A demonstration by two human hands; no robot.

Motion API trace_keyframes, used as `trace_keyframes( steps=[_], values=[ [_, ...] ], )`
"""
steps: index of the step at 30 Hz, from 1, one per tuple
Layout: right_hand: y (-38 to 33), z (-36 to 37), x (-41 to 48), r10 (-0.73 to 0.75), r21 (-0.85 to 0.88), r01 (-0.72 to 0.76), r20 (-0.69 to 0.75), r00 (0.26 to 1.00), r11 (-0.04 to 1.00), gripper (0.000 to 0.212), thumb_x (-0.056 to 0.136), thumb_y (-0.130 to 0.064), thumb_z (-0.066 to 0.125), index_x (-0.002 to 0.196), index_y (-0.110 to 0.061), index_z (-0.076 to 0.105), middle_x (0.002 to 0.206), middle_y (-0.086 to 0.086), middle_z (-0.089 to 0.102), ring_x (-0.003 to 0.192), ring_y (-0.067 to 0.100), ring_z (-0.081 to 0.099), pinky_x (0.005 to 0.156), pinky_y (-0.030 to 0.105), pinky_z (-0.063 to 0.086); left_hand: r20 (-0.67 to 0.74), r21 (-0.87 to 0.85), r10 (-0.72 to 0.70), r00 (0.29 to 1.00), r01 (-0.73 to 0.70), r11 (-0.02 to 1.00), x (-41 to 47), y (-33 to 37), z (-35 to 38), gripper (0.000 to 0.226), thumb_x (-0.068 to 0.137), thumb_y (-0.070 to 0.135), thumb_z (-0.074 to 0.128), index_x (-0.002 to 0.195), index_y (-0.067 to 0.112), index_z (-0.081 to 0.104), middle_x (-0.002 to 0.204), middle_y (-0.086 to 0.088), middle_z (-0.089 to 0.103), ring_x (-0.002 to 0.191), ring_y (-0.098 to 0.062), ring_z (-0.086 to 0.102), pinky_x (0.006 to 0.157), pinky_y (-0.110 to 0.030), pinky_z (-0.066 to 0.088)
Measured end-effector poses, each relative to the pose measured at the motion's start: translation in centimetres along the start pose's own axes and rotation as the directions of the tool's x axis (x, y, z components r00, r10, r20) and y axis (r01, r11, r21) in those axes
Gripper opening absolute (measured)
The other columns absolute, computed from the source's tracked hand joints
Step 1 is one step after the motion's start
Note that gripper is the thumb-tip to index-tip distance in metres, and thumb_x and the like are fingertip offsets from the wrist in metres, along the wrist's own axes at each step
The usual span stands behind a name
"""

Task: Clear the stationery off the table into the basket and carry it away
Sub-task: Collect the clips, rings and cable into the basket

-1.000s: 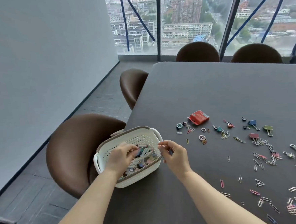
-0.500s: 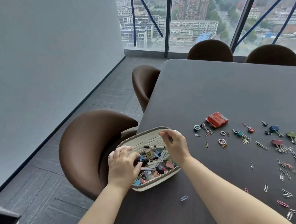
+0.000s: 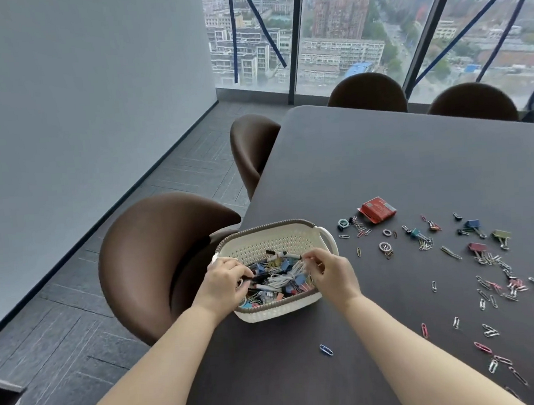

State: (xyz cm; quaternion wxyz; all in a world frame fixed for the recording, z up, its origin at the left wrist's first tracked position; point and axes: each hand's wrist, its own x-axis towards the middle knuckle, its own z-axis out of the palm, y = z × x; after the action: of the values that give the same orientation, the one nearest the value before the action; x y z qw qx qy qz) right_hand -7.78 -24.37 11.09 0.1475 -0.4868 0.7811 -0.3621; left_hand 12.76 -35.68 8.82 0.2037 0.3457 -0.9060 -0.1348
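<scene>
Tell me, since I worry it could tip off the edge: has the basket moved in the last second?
Yes. The basket has slid right, further onto the table and closer to the red packet.

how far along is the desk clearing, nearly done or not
Partly done. The basket at the table edge already holds a heap of clips and cords. Both the left hand and right hand are over it. Left: scattered paper clips, binder clips, the red packet, then carrying it away.

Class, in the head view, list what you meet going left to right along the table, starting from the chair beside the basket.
Chair → left hand → basket → right hand → red packet → green binder clip.
</scene>
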Motion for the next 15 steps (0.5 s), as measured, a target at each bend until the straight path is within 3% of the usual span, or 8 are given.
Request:
trace_keyframes(
  steps=[3, 5, 7, 9, 11, 13, 14, 15],
  values=[
    [1.6, -2.0, -1.6, 0.018, -0.014, -0.02, -0.113, 0.993, 1.0, 0.011, 0.088, -0.018, 0.057, 0.095, -0.019, 0.066, 0.075, -0.003, 0.067, 0.066, 0.018, 0.059, 0.063, 0.029, 0.047, 0.04, 0.16, -0.155, 0.987, 0.147, 0.976, 1.1, 2.0, 0.0, 0.024, 0.075, 0.024, 0.073, 0.096, 0.014, 0.069, 0.1, -0.006, 0.063, 0.109, -0.029, 0.053, 0.1, -0.063, 0.026],
    [3.0, -3.4, -3.0, 0.056, -0.016, -0.06, -0.166, 0.984, 0.998, 0.012, 0.088, -0.014, 0.056, 0.094, -0.019, 0.065, 0.073, -0.007, 0.062, 0.065, 0.015, 0.055, 0.064, 0.027, 0.044, -0.021, 0.236, -0.168, 0.986, 0.168, 0.957, 1.0, 4.1, 0.3, 0.038, 0.067, 0.024, 0.079, 0.1, 0.011, 0.066, 0.105, -0.01, 0.062, 0.11, -0.032, 0.053, 0.097, -0.067, 0.027],
    [4.8, -4.5, -4.5, 0.099, -0.025, -0.106, -0.197, 0.975, 0.994, 0.012, 0.087, -0.013, 0.056, 0.095, -0.016, 0.064, 0.074, -0.009, 0.058, 0.067, 0.014, 0.053, 0.066, 0.026, 0.044, -0.089, 0.204, 0.018, 0.996, 0.0, 0.979, 0.1, 6.6, 1.7, 0.045, 0.06, 0.021, 0.081, 0.1, 0.012, 0.062, 0.103, -0.008, 0.062, 0.109, -0.029, 0.054, 0.095, -0.061, 0.035],
    [6.6, -5.3, -6.1, 0.151, -0.025, -0.16, -0.209, 0.966, 0.987, 0.012, 0.087, -0.012, 0.055, 0.095, -0.015, 0.063, 0.076, -0.008, 0.058, 0.069, 0.015, 0.054, 0.07, 0.028, 0.046, -0.103, 0.063, 0.224, 0.969, -0.218, 0.974, -1.6, 9.3, 3.9, 0.041, 0.069, 0.023, 0.067, 0.107, 0.016, 0.053, 0.112, -0.002, 0.054, 0.115, -0.023, 0.046, 0.101, -0.048, 0.035],
    [8.3, -5.8, -7.8, 0.204, -0.019, -0.212, -0.211, 0.956, 0.977, 0.013, 0.087, -0.012, 0.055, 0.095, -0.016, 0.063, 0.075, -0.008, 0.058, 0.068, 0.014, 0.054, 0.071, 0.028, 0.046, 0.009, -0.052, 0.336, 0.942, -0.335, 0.941, -3.8, 11.4, 6.9, 0.036, 0.078, 0.029, 0.051, 0.111, 0.016, 0.051, 0.118, -0.001, 0.051, 0.12, -0.021, 0.041, 0.1, -0.039, 0.035],
    [10.0, -6.3, -9.4, 0.251, -0.009, -0.259, -0.206, 0.946, 0.966, 0.014, 0.086, -0.012, 0.055, 0.096, -0.018, 0.063, 0.076, -0.009, 0.058, 0.067, 0.013, 0.053, 0.071, 0.026, 0.045, 0.237, -0.068, 0.319, 0.918, -0.311, 0.948, -5.9, 13.2, 9.3, 0.046, 0.084, 0.035, 0.041, 0.123, 0.012, 0.05, 0.133, -0.005, 0.049, 0.131, -0.018, 0.031, 0.101, -0.037, 0.039],
    [10.9, -6.6, -10.3, 0.273, -0.004, -0.279, -0.204, 0.94, 0.96, 0.014, 0.086, -0.012, 0.054, 0.096, -0.018, 0.063, 0.076, -0.008, 0.058, 0.068, 0.013, 0.053, 0.071, 0.025, 0.044, 0.346, -0.024, 0.249, 0.904, -0.257, 0.966, -6.6, 13.8, 10.3, 0.055, 0.088, 0.039, 0.034, 0.134, 0.009, 0.041, 0.146, -0.006, 0.035, 0.139, -0.016, 0.015, 0.108, -0.035, 0.032],
    [11.8, -6.8, -11.1, 0.291, 0.0, -0.297, -0.2, 0.935, 0.955, 0.014, 0.086, -0.011, 0.054, 0.096, -0.017, 0.063, 0.078, -0.008, 0.058, 0.069, 0.013, 0.054, 0.071, 0.025, 0.044, 0.446, 0.03, 0.153, 0.882, -0.186, 0.982, -7.2, 14.1, 11.3, 0.063, 0.092, 0.043, 0.027, 0.144, 0.007, 0.024, 0.154, -0.004, 0.011, 0.141, -0.014, -0.004, 0.115, -0.033, 0.016]
  ],
)
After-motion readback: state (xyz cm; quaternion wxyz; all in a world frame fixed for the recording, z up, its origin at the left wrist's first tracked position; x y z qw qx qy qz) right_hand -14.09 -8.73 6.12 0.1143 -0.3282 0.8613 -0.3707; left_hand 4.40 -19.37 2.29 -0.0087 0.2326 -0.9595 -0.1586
